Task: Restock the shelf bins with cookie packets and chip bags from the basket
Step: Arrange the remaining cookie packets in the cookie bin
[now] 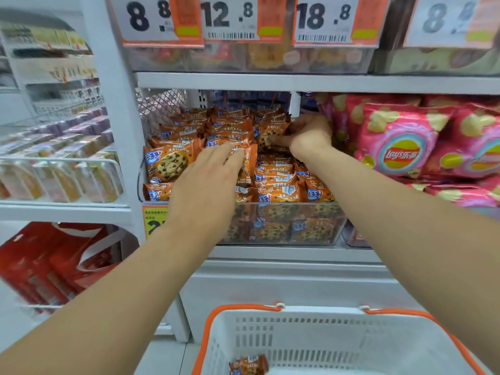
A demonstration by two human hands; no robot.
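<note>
My left hand (208,182) lies flat over the heap of orange cookie packets (230,136) in the clear shelf bin (319,234), fingers straight and close together, the fingertips (238,155) resting on a packet near the middle of the pile and holding nothing. My right hand (308,136) reaches deeper, toward the bin's back right corner, with the fingers curled round a single cookie packet (267,139) that stands on edge against the others, the thumb pressed along its front. The bin is heaped well above its front wall, and more packets show through the clear plastic below. Just beside it on the right, on the same shelf, pink chip bags (397,150) are stacked, the nearest one almost touching my right wrist. A yellow and orange price label (154,220) hangs at the bin's front left corner, partly hidden by my left forearm. On the shelf above, clear bins hold blurred goods behind large price tags (230,20) reading 8.8, 12.8 and 18.8. Below me, the white basket (311,336) with orange rim sits on the floor before the shelf, and one cookie packet in the basket (249,365) lies near its front left corner. To the left, another rack carries rows of wrapped goods too blurred to tell, with red bags (48,266) beneath.
</note>
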